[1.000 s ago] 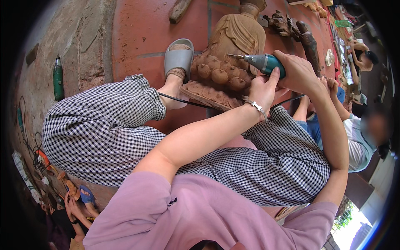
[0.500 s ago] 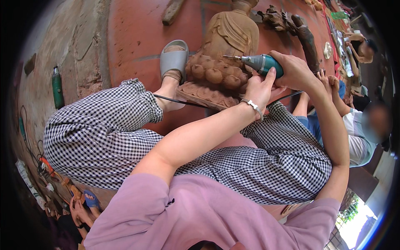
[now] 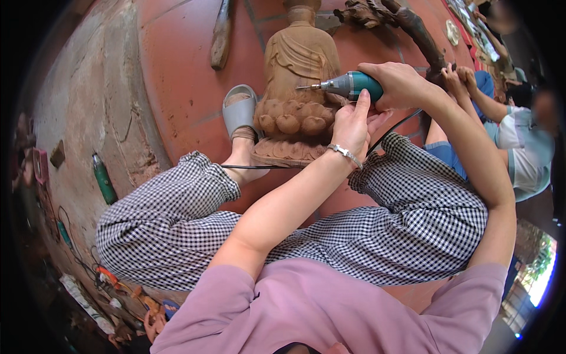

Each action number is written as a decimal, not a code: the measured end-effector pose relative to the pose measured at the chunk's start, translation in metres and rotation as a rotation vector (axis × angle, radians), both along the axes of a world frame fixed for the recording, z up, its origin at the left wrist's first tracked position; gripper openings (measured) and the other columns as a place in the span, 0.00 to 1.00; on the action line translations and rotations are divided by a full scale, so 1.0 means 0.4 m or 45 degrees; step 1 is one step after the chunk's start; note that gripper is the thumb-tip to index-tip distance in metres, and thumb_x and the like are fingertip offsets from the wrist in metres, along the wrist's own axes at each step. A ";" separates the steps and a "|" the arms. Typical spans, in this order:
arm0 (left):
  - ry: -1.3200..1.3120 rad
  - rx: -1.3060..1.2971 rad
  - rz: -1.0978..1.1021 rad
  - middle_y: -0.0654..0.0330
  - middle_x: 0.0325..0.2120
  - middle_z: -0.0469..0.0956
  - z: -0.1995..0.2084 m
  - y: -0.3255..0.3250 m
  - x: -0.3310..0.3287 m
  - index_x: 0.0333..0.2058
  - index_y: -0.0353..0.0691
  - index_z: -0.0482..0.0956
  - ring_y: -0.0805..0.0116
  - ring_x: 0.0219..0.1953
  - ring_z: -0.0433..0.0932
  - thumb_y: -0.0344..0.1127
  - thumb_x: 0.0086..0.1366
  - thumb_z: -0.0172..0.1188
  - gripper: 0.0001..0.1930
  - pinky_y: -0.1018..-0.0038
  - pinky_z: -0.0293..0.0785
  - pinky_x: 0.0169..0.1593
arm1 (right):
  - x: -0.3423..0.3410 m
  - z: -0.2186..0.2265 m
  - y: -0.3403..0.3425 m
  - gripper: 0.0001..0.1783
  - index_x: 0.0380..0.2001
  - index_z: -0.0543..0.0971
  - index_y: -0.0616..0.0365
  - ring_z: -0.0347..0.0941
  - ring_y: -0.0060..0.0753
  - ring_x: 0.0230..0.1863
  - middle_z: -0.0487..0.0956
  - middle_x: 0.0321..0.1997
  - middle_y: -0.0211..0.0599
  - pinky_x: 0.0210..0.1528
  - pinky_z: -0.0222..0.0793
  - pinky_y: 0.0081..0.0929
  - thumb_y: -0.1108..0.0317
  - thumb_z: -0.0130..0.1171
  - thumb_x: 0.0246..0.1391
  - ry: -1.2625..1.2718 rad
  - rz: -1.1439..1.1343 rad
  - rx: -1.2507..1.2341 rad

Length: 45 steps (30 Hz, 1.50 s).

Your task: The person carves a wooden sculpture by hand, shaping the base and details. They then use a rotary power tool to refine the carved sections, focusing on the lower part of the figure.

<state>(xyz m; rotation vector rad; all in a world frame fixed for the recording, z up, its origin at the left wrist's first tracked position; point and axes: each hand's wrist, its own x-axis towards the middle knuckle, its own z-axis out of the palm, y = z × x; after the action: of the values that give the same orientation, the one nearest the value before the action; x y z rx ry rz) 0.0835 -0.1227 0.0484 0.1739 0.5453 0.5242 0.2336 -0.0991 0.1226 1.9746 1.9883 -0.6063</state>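
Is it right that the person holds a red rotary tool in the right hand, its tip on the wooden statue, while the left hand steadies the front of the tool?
Not quite: the rotary tool is teal with a grey nose, not red. The head view shows the right hand gripping it, the tip on the wooden statue, and the left hand steadying the tool's front from below.

matt bare wood statue (image 3: 298,88); glossy teal plastic rotary tool (image 3: 354,86)
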 end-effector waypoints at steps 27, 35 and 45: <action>-0.031 0.025 -0.031 0.43 0.47 0.74 -0.020 -0.022 0.008 0.50 0.17 0.67 0.51 0.53 0.79 0.42 0.77 0.49 0.24 0.67 0.78 0.61 | 0.054 -0.053 -0.030 0.39 0.50 0.77 0.53 0.81 0.51 0.46 0.84 0.40 0.45 0.45 0.75 0.44 0.67 0.74 0.26 0.146 -0.130 -0.087; -0.005 0.007 -0.038 0.43 0.47 0.74 -0.025 -0.037 0.010 0.49 0.18 0.67 0.51 0.53 0.79 0.42 0.77 0.50 0.23 0.67 0.78 0.61 | 0.053 -0.049 -0.036 0.49 0.60 0.73 0.57 0.79 0.55 0.48 0.83 0.43 0.51 0.51 0.73 0.45 0.69 0.73 0.24 0.140 -0.068 -0.144; -0.035 -0.033 -0.075 0.46 0.44 0.75 -0.023 -0.031 0.009 0.47 0.19 0.68 0.54 0.51 0.80 0.39 0.76 0.51 0.21 0.70 0.80 0.58 | 0.067 -0.061 -0.046 0.47 0.58 0.73 0.58 0.79 0.55 0.49 0.82 0.43 0.51 0.52 0.73 0.46 0.71 0.73 0.25 0.178 -0.133 -0.121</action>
<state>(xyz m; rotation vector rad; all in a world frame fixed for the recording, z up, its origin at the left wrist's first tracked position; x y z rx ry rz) 0.0869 -0.1352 0.0392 0.1573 0.5188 0.4613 0.2604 -0.1176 0.0983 2.0393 1.9034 -0.8692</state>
